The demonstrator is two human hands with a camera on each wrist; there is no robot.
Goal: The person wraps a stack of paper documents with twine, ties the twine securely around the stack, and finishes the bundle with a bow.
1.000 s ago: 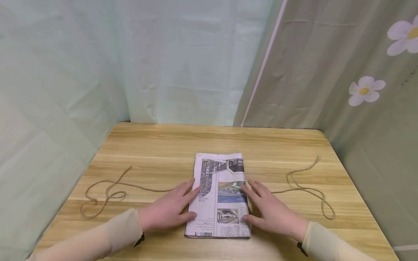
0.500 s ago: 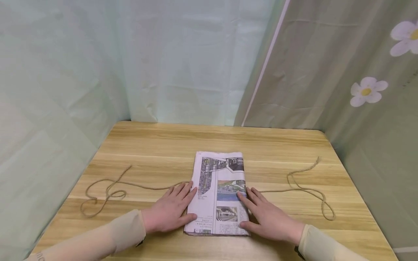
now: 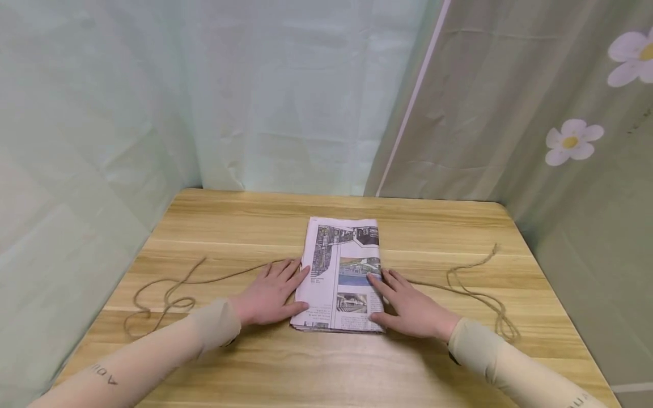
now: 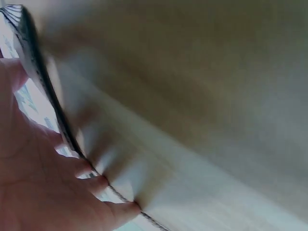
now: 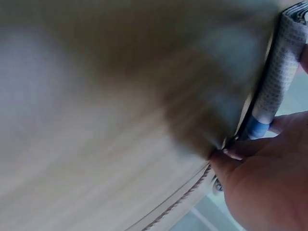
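A folded newspaper (image 3: pixel 320 294) lies on the wooden table in the head view, its printed photos facing up. My left hand (image 3: pixel 272 294) rests along its left edge, fingers extended and thumb on top. On the opposite edge lies my right hand (image 3: pixel 415 309), with thumb and forefinger over the printed side. The right wrist view shows the folded layers of the newspaper (image 5: pixel 279 72) beside the fingers. A thin brown twine (image 3: pixel 224 276) runs out from the left side, near the left fingertips. More twine (image 3: pixel 474 293) emerges at the right; its stretch under the newspaper is hidden.
Both twine ends lie in loose loops on the table (image 3: pixel 326 368), left and right of the newspaper. A pale curtain (image 3: pixel 285 102) hangs behind the table, and a grey-green one with white flowers (image 3: pixel 570 141) stands at the right.
Both hands and the newspaper have slid away from me, toward the table's far side. The twine beside the newspaper has shifted the same way, while its loose ends stay about where they were.
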